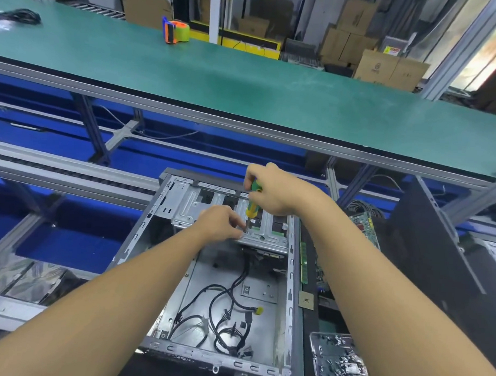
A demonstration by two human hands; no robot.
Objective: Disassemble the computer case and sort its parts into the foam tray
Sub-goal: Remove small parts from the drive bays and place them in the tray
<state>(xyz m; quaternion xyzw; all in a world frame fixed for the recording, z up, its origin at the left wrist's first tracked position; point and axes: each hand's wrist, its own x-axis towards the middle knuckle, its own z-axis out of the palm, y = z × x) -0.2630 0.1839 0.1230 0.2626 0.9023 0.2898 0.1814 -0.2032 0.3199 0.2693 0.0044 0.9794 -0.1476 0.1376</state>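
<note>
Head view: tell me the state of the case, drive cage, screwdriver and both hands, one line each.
computer case: lying on its side, panel off, interior open.
drive cage: mounted in the case.
screwdriver: upright, tip down on the drive cage.
right hand: grips the screwdriver handle.
left hand: fingers curled at the screwdriver tip; grip unclear.

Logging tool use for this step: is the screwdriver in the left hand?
No, the right hand grips the yellow-green screwdriver upright, while the left hand pinches at its tip on the drive cage.
</note>
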